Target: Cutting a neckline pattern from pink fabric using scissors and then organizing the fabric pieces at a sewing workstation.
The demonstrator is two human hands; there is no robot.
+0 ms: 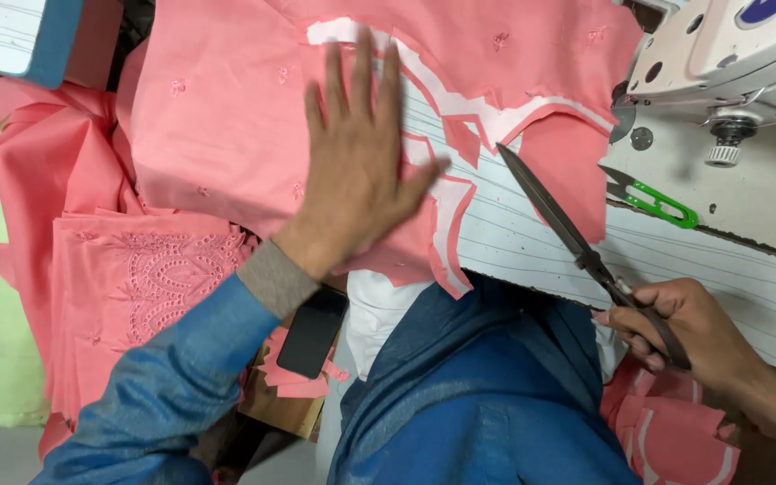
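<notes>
Two hands worked: left hand (357, 162) lay flat, fingers spread, pinning limp, light, slippery-looking pink fabric (226, 117); right hand (680, 328) clenched shears (568, 229) by the handles, probably best gripped there.

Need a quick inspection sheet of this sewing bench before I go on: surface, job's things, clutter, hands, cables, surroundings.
Surface: white table with thin curved lines, mostly covered by cloth.
Job's things: pink fabric spread flat, with white facing strips at the cut neckline; dark scissors, blades shut, tip at the fabric's cut edge.
Clutter: green thread snips on the table; black phone at the lap; pink scraps below it.
Hands: left hand flat on the fabric, fingers spread; right hand grips the scissors' handles.
Cables: nothing seen.
Surroundings: white sewing machine at the upper right; embroidered pink pieces piled at the left.
</notes>
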